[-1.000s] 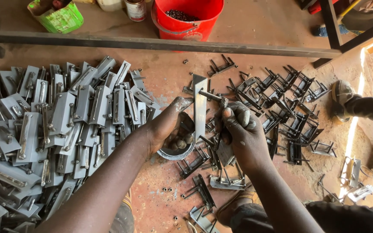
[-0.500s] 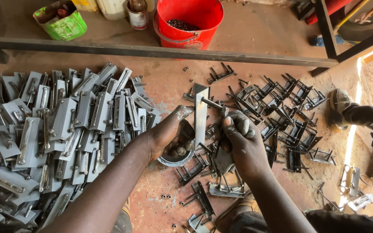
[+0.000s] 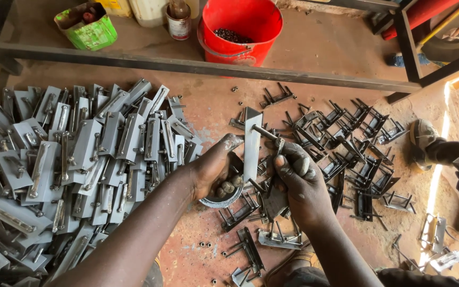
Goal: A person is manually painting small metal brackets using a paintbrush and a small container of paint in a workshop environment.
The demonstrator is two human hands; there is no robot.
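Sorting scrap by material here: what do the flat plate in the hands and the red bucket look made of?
The flat plate, pinched by the left hand, looks like bare grey steel: dull sheen, sharp cut edges. The red bucket looks like plastic: even glossy colour, smooth moulded rim.

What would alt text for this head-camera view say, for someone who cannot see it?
Two bare hands work over a reddish floor: the left hand holds a flat grey metal plate upright, the right hand grips a bolt through it. A pile of grey plates lies left, dark brackets right, a red bucket above.
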